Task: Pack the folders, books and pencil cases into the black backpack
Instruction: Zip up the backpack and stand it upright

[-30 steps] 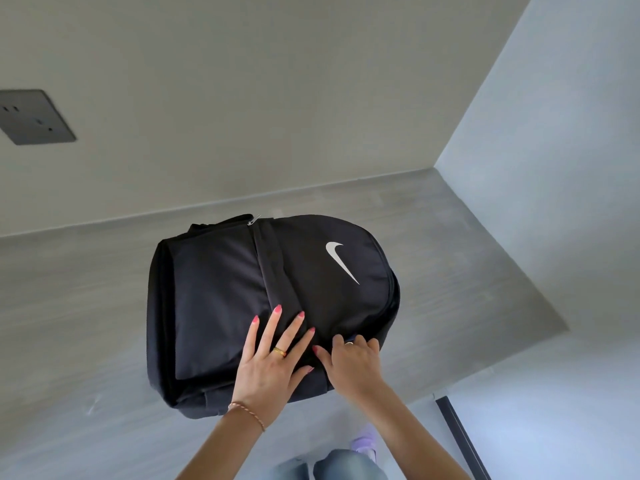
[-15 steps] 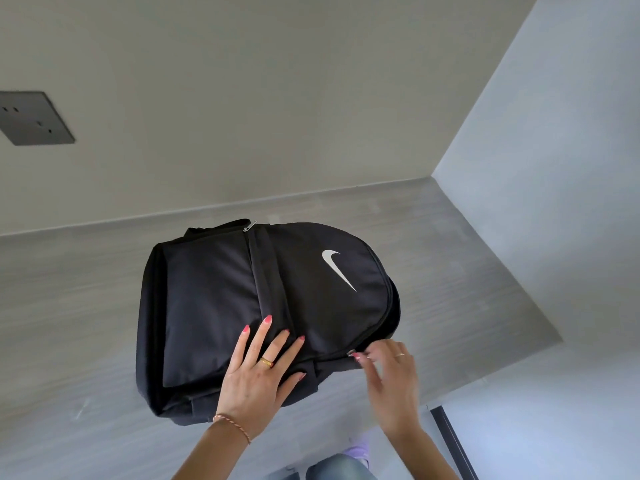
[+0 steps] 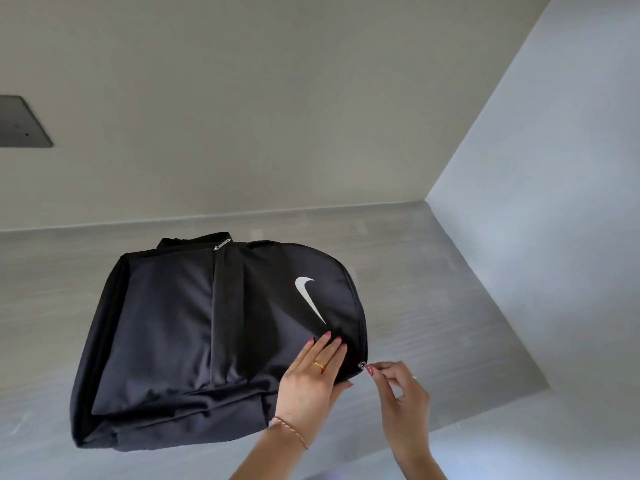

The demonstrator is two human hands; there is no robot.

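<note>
Fingers (image 3: 375, 369) of the right hand (image 3: 401, 403) are pinching the zip pull (image 3: 362, 366); left hand (image 3: 311, 379) is lying flat w/ straight fingers, pressing the backpack (image 3: 173, 327). Keep fabric taut, pull along the zip track. Backpack is lying flat on the counter (image 3: 433, 306), black w/ white logo, looking full.

grey table (image 3: 433, 306), wall socket plate (image 3: 20, 123)
</note>
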